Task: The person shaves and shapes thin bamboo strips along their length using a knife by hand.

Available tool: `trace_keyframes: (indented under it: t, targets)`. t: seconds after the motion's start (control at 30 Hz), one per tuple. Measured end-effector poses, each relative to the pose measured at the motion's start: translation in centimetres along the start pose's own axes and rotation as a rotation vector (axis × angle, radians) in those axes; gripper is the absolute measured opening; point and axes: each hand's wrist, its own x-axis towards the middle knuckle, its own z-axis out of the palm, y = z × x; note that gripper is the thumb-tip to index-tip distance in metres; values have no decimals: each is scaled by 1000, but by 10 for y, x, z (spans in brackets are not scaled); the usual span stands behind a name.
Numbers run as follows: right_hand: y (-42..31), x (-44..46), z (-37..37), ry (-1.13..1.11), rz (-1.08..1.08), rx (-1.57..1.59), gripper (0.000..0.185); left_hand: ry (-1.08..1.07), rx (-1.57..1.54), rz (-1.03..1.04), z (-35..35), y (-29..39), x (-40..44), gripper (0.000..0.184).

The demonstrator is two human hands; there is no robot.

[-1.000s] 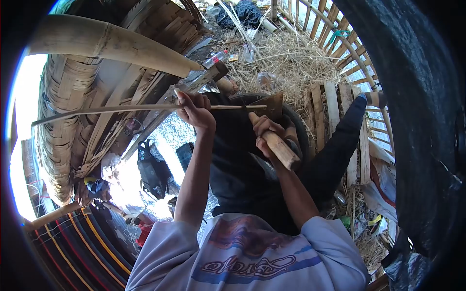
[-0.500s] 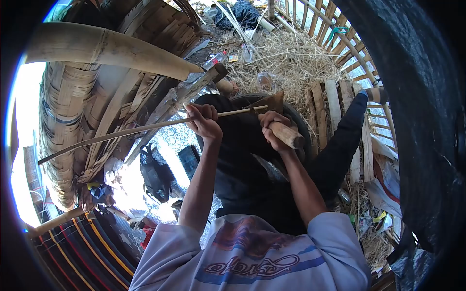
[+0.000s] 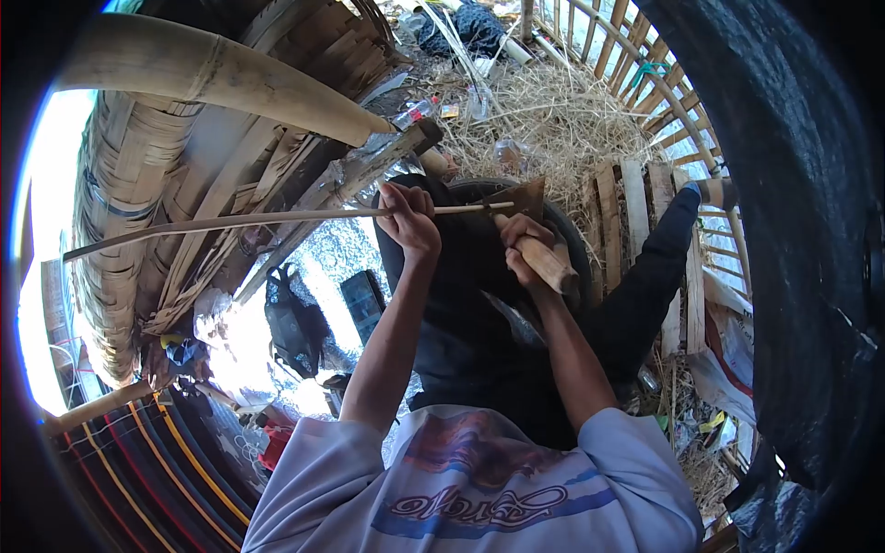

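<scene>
My left hand (image 3: pixel 406 221) is closed round a long, thin bamboo strip (image 3: pixel 267 219), which stretches far out to the left with a slight bend. Its short right end lies against the brown, rusty-looking blade of a broad knife (image 3: pixel 527 197). The knife's thick wooden handle (image 3: pixel 548 264) is gripped in my right hand (image 3: pixel 525 241), pointing back toward me. Both hands are above my dark-clothed legs, in front of a round black rim (image 3: pixel 572 241) partly hidden by the right hand. Exactly how the strip's end meets the blade is too small to tell.
A thick bamboo pole (image 3: pixel 221 74) and woven bamboo panels crowd the left. Dry straw (image 3: pixel 544 120) and a plastic bottle (image 3: pixel 415 114) lie ahead. Wooden slats (image 3: pixel 636 203) are on the right. A phone (image 3: pixel 362 302) and a black bag (image 3: pixel 295 323) are left of my legs.
My left hand has shifted slightly right and up along with the bamboo strip. The strip's far left end has risen, so it lies closer to level. My right hand stays almost in place.
</scene>
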Motion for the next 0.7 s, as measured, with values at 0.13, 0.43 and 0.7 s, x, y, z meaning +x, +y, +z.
trace_keyframes:
  t: [0.13,0.43,0.7]
  targets:
    - [-15,9,-3,0,72,-55,24,16,-5,-57,0,-3,5,44]
    - [2,6,-3,-25,76,-167,33,4,-100,-62,-6,-6,5,42]
    - [-1,1,8,-93,-3,-253,22,-31,-129,-60,-3,-6,8,37]
